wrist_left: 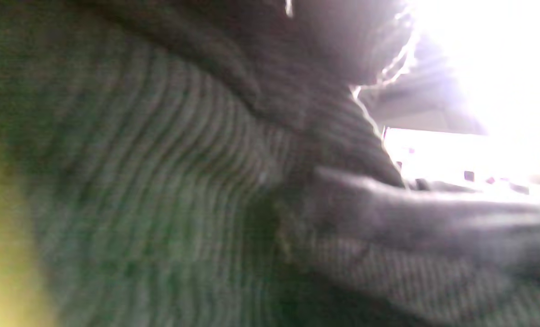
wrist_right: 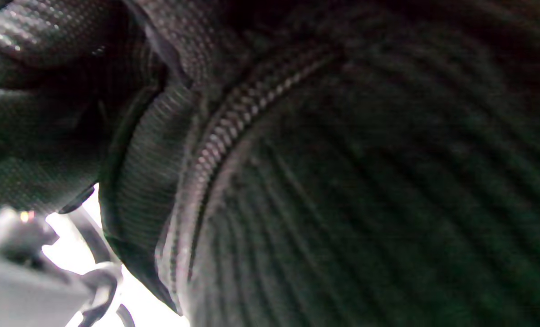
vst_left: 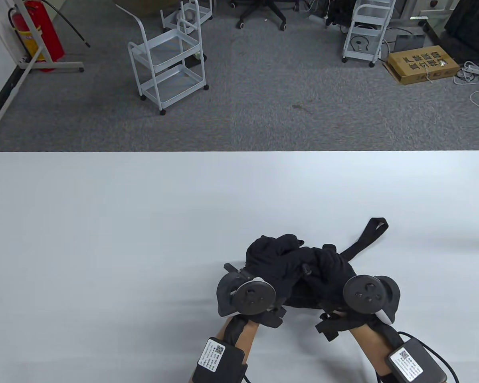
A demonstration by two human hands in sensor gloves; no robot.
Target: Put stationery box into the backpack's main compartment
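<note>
A black backpack (vst_left: 299, 294) lies near the table's front edge, a strap (vst_left: 368, 235) trailing to the far right. My left hand (vst_left: 272, 255) and right hand (vst_left: 328, 266), both in black gloves, lie on top of it, fingers curled into the fabric close together. A small zipper pull (vst_left: 305, 270) shows between them. The left wrist view is filled with the backpack's blurred ribbed black fabric (wrist_left: 161, 181). The right wrist view shows a curved zipper line (wrist_right: 224, 131) on the backpack's fabric (wrist_right: 365, 204). No stationery box is in view.
The white table (vst_left: 143, 223) stretches left, right and beyond the backpack. Past its far edge is grey carpet with white carts (vst_left: 167, 68) and a cardboard box (vst_left: 423, 64).
</note>
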